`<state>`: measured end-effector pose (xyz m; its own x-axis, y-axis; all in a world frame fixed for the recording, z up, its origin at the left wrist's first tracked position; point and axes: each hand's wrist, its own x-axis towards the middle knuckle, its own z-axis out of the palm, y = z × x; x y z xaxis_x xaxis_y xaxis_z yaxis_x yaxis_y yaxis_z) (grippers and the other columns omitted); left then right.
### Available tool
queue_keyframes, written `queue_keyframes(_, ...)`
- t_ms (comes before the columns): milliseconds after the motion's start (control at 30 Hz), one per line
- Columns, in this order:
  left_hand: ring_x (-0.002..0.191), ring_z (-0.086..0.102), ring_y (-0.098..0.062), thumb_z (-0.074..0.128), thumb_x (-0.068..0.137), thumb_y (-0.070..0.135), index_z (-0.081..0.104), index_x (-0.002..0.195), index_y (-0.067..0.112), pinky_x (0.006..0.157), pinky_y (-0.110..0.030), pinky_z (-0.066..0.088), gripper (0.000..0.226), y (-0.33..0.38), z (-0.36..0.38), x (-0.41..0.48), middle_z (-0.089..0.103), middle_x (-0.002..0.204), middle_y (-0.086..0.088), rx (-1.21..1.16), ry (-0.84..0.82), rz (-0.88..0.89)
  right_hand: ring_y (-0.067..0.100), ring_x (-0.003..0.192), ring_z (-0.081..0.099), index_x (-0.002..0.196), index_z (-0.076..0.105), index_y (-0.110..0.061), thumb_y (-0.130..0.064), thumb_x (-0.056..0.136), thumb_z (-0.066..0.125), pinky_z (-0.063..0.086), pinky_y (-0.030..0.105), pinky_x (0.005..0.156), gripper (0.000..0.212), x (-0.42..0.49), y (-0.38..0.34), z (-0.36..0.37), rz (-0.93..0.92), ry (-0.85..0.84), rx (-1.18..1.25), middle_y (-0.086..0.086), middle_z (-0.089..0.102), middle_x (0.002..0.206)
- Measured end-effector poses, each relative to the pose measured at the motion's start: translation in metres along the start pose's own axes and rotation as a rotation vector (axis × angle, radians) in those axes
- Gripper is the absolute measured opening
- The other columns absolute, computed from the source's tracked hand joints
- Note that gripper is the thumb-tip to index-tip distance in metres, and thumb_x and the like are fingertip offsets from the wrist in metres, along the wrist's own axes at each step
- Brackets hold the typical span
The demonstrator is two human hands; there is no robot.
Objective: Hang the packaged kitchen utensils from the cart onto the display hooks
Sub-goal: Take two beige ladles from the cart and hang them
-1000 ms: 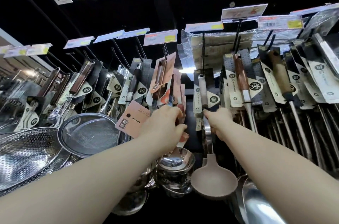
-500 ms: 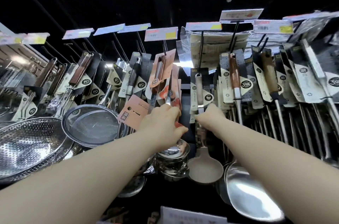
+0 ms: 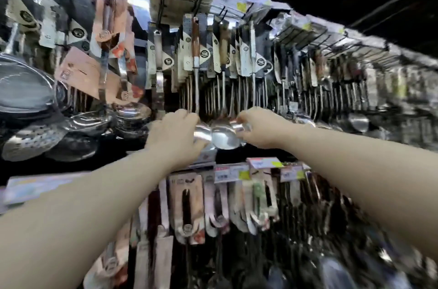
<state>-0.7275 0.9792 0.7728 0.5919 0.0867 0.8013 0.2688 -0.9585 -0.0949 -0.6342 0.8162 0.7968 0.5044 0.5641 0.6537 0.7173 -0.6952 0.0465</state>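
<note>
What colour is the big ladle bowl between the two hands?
Shiny silver, bare metal. The ladle bowl shows best in the head view.

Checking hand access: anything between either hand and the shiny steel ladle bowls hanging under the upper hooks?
Nothing visible. The left hand and the right hand are both in contact with the cluster of shiny steel ladle bowls, one on each side of it. Motion blur hides how the fingers grip.
</note>
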Motion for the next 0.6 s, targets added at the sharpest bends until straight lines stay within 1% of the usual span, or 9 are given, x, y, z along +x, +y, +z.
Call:
queue_keyframes(100,0.116,0.049,-0.029,0.054,0.082,0.050,0.050,0.118,0.017,0.092,-0.043,0.045,0.049,0.051,0.014,-0.010,0.051,0.122,-0.006,-0.113,-0.052,0.061,0.032,0.114,0.054,0.123,0.052,-0.016,-0.035,0.089,0.054,0.048,0.040,0.094,0.039,-0.050,0.039,-0.014,0.110,-0.061,-0.079,0.011,0.054,0.126)
queue_keyframes(200,0.116,0.048,-0.032,0.055,0.082,0.050,0.051,0.117,0.015,0.093,-0.044,0.045,0.050,0.109,0.024,-0.015,0.053,0.122,-0.010,-0.189,-0.071,0.152,0.030,0.117,0.051,0.127,0.049,-0.014,-0.035,0.090,0.054,0.045,0.037,0.095,0.043,-0.101,0.081,-0.033,0.207,-0.103,-0.122,0.009,0.054,0.128)
queue_keyframes(267,0.119,0.047,-0.031,0.053,0.083,0.050,0.047,0.123,0.016,0.094,-0.043,0.043,0.053,0.151,0.028,-0.018,0.050,0.126,-0.010,-0.233,-0.102,0.203,0.029,0.120,0.051,0.128,0.049,-0.014,-0.032,0.090,0.054,0.045,0.038,0.096,0.043,-0.135,0.110,-0.047,0.271,-0.107,-0.153,0.008,0.054,0.131)
queue_keyframes(333,0.120,0.046,-0.032,0.052,0.083,0.051,0.045,0.125,0.017,0.095,-0.045,0.043,0.054,0.193,0.032,-0.019,0.049,0.127,-0.011,-0.266,-0.114,0.253,0.029,0.122,0.049,0.131,0.047,-0.014,-0.032,0.091,0.053,0.044,0.040,0.098,0.045,-0.168,0.135,-0.060,0.342,-0.136,-0.184,0.009,0.051,0.135)
queue_keyframes(400,0.118,0.047,-0.034,0.052,0.083,0.051,0.047,0.122,0.015,0.094,-0.046,0.044,0.053,0.241,0.039,-0.018,0.050,0.126,-0.013,-0.305,-0.124,0.297,0.029,0.119,0.051,0.131,0.047,-0.015,-0.035,0.091,0.052,0.046,0.041,0.097,0.045,-0.201,0.166,-0.072,0.409,-0.164,-0.208,0.009,0.052,0.134)
queue_keyframes(533,0.116,0.049,-0.037,0.056,0.081,0.050,0.051,0.115,0.010,0.090,-0.046,0.043,0.053,0.350,0.052,-0.027,0.052,0.122,-0.017,-0.424,-0.166,0.392,0.029,0.118,0.052,0.131,0.047,-0.012,-0.031,0.092,0.052,0.045,0.035,0.095,0.044,-0.270,0.237,-0.095,0.539,-0.218,-0.258,0.011,0.054,0.132)
queue_keyframes(600,0.111,0.050,-0.038,0.058,0.082,0.047,0.051,0.107,0.007,0.087,-0.046,0.045,0.048,0.409,0.063,-0.036,0.053,0.116,-0.019,-0.466,-0.198,0.432,0.029,0.115,0.053,0.126,0.051,-0.011,-0.030,0.091,0.053,0.046,0.036,0.093,0.039,-0.304,0.277,-0.104,0.590,-0.256,-0.272,0.012,0.056,0.128)
